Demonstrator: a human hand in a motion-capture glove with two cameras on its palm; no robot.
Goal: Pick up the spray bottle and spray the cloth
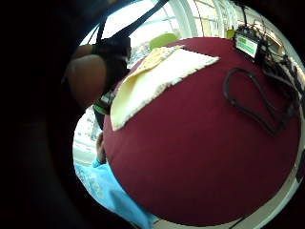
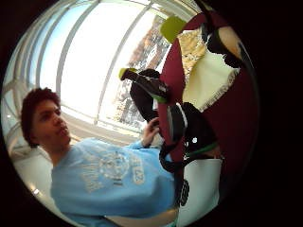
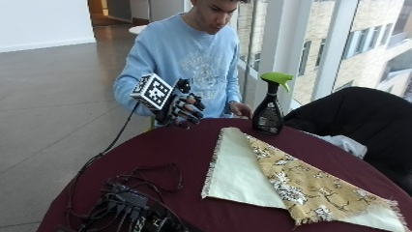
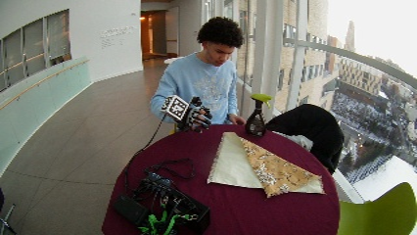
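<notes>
spray bottle [image 3: 268,107] stood upright at the table's [image 3: 193,145] far edge, just beyond the cloth [image 3: 283,181]; gloved right hand [image 3: 182,109] hovered beside it, loosely curled, gripping nothing, judged mid-approach.

we count one spray bottle [image 3: 268,110], dark with a green trigger head, standing on the one round table [image 3: 193,145] with its maroon cover. we count one cloth [image 3: 283,181], partly folded so both its pale side and its yellow patterned side show. we see one gloved right hand [image 3: 182,107] and one bare hand [image 3: 242,110]. there is one cluster of black electronics with cables [image 3: 128,205] on the table, one dark chair [image 3: 360,121] beside it, and one green chair [image 4: 384,210] in the wide view.
</notes>
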